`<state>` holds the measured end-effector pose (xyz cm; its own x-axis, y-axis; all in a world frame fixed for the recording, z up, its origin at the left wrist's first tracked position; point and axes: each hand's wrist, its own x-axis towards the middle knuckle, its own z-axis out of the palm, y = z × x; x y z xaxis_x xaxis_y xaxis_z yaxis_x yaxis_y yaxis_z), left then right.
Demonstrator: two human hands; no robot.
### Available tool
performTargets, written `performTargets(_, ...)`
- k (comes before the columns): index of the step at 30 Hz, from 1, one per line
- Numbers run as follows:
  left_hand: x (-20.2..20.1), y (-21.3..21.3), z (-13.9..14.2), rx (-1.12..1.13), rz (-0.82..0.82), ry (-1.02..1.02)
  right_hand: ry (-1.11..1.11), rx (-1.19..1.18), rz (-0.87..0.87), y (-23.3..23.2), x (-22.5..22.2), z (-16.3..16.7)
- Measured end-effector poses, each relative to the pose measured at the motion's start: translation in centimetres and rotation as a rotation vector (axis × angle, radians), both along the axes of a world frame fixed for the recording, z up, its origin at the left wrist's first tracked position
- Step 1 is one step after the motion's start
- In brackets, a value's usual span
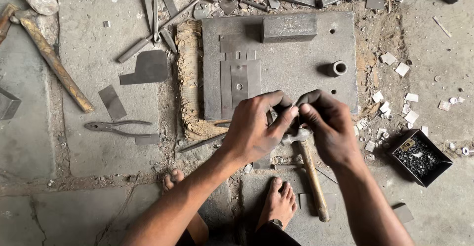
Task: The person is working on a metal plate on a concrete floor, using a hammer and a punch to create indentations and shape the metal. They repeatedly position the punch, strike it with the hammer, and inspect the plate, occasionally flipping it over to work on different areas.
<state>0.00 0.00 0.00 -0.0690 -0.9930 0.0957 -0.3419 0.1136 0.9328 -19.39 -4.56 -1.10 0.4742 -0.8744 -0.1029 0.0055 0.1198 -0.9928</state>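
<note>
My left hand [257, 125] and my right hand [328, 123] meet above the near edge of a thick grey steel plate [296, 68]. Their fingertips pinch a small thin metal piece [295, 104] between them, mostly hidden by the fingers. Under the hands a hammer [311, 172] with a wooden handle lies on the ground, its head next to the plate's edge. Flat metal strips [239, 75] and a steel block [289, 27] rest on the plate, along with a short metal ring [339, 68].
A black tray of small dark parts [420, 157] sits at the right, with pale metal offcuts [395, 103] scattered around. Pliers [116, 127], sheet scraps [148, 67], a second hammer [54, 61] and tongs [155, 14] lie at the left. My bare feet [279, 201] are below.
</note>
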Motion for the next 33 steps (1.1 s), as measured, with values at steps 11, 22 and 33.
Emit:
performTargets(11,1.4,1.8,0.4,-0.086,0.031,-0.426,0.358,-0.375,0.269,-0.2,0.7,2.5)
performTargets(22,3.3,1.7,1.6,0.107,-0.023,0.022,0.490,-0.511,0.277,0.5,0.8,1.7)
performTargets(33,2.9,1.7,0.1,0.071,0.037,0.008,0.495,-0.766,-0.030,1.2,0.3,0.9)
